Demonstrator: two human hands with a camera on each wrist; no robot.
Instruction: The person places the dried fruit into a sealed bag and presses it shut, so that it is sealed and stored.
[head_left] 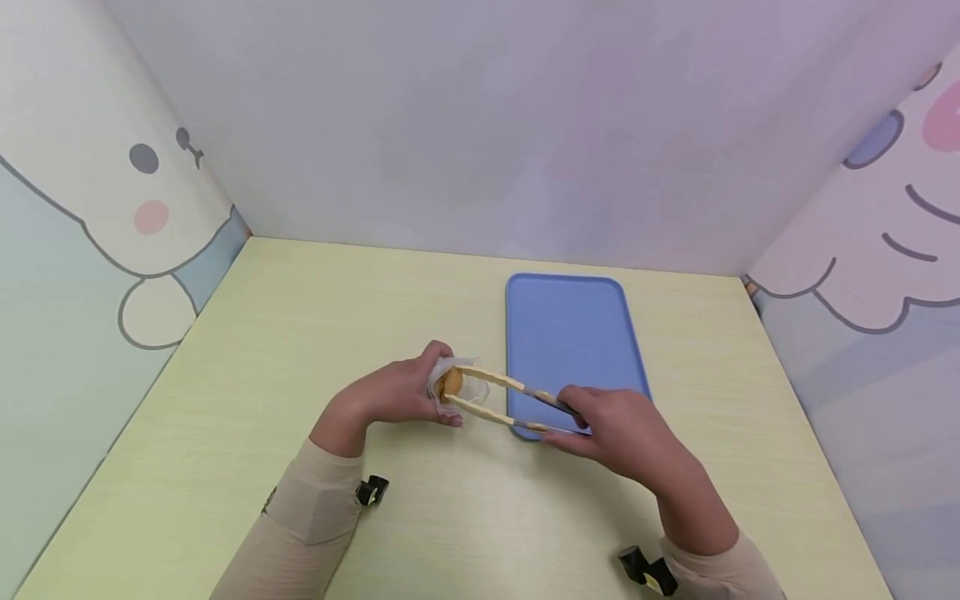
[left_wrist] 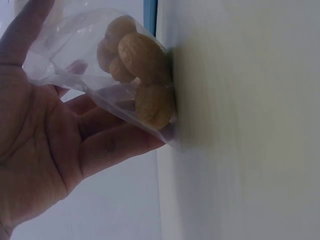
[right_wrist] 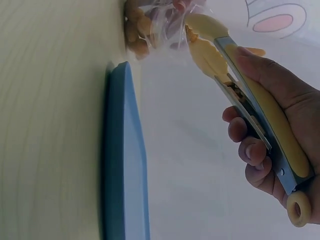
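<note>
My left hand (head_left: 393,392) grips a clear plastic bag (left_wrist: 70,35) with its mouth turned toward the tongs. Several brown, rounded, wrinkled food pieces (left_wrist: 142,55) lie bunched at the bag's bottom, down by the tabletop. In my right hand (head_left: 630,433) is a pair of kitchen tongs (right_wrist: 272,120) with yellow tips and metal arms, thumb on one arm and fingers on the other. The tong tips reach the bag's mouth, and a brown piece shows between them in the head view. Whether they pinch it, I cannot tell.
A blue rectangular tray (head_left: 570,333) lies on the pale wooden table (head_left: 360,308), just right of the bag and partly under the tongs. Behind the table stands a plain pale wall (head_left: 465,125), with cartoon-printed walls on both sides.
</note>
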